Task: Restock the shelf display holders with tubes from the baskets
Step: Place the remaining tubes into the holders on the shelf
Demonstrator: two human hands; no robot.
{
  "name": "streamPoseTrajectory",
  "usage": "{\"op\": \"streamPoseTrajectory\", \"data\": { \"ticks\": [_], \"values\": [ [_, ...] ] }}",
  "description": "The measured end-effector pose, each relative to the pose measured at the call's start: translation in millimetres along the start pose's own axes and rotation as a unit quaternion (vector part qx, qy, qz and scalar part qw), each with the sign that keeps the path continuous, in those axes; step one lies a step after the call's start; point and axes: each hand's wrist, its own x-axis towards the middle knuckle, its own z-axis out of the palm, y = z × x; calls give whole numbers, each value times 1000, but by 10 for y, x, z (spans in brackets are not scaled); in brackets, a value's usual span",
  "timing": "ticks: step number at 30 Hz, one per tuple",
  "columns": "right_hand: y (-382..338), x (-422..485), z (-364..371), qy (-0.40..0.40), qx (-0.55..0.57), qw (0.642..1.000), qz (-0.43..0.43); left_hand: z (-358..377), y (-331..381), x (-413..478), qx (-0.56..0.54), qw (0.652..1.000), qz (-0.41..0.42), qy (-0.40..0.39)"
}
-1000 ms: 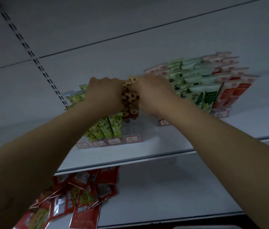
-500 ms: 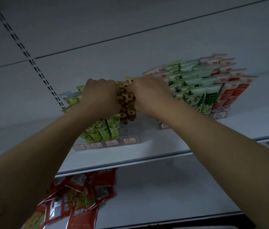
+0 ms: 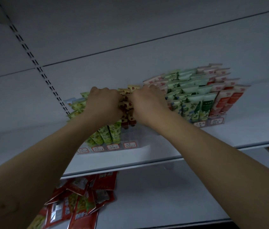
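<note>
Standing in the rightmost row of the left clear plastic display holder [image 3: 135, 138], the soft red-and-yellow patterned tubes [image 3: 127, 104] are held between both hands on the upper white metal shelf [image 3: 246, 134]. The left hand [image 3: 104, 106] and the right hand [image 3: 147, 106] meet over this row, their fingers curled forward around the tube tops. The fingertips themselves I cannot see, because the backs of the hands cover them. Just beside, to the left, stand the green patterned tubes [image 3: 112, 134].

I think the risk is this: the front of the row looks empty, so a hard push can make the tubes lean and fall forward, or press the green neighbours out of line.

The second clear holder [image 3: 216, 120] on the right looks full. The baskets are not in view, and the red price labels [image 3: 113, 147] are too small to read. Red foil packets [image 3: 84, 195] lie on the lower shelf, cut by the picture edge.
</note>
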Motion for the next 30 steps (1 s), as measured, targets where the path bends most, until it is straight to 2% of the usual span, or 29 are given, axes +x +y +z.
{"op": "streamPoseTrajectory", "data": {
  "ticks": [3,6,10,14,18,25,30],
  "values": [
    [-25,-8,-2,1,-6,1000,13,-14,20,-31,-10,1000,5,22],
    [-66,-12,21,-28,0,999,25,-101,-47,-51,-61,995,-14,79],
    [-67,7,19,-34,0,999,18,-248,-237,55,-181,982,-24,-53],
    [-54,47,29,-56,7,998,24,-234,-110,186,-86,992,-7,-90],
    [-45,62,27,-53,6,998,18,-151,-82,189,-24,999,-10,-48],
    [18,123,92,-47,-8,999,4,-111,-87,128,-76,996,-29,-36],
    [58,131,123,-26,7,999,-25,-73,-61,53,-62,997,-31,-21]
  ]
}}
